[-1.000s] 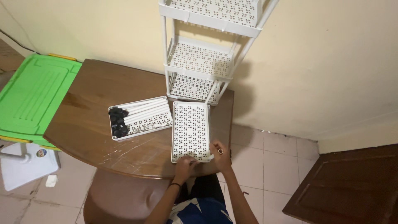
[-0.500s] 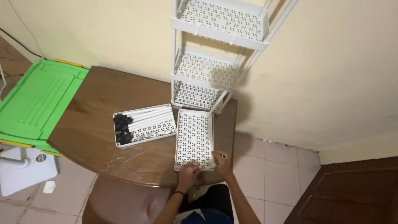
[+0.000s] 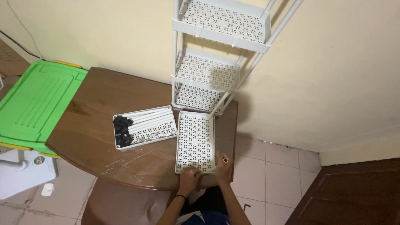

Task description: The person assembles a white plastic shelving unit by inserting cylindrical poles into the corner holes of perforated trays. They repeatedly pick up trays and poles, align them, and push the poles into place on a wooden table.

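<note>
Currently both hands sit at the near short edge of a white perforated tray [image 3: 195,141] lying flat on the brown worktop [image 3: 96,129]. Left hand [image 3: 188,179] is curled over the tray's near edge, fingers touching the rim. Right hand [image 3: 223,163] rests at the near right corner and pinches a small tube-like connector [image 3: 225,159], its open end up; the rest of the grip is hidden.

Judgement: step in hand is fitting that piece at the tray's corner. Next move would call for lining the connector up square with the corner socket while the left hand steadies the tray.

Surroundings: a second tray [image 3: 143,127] lies just left of the first, holding white poles and black caps at its left end. A white tiered rack [image 3: 216,54] stands at the far side against the wall, close to the tray's far edge. A green lid [image 3: 35,104] lies off the worktop, far left.
</note>
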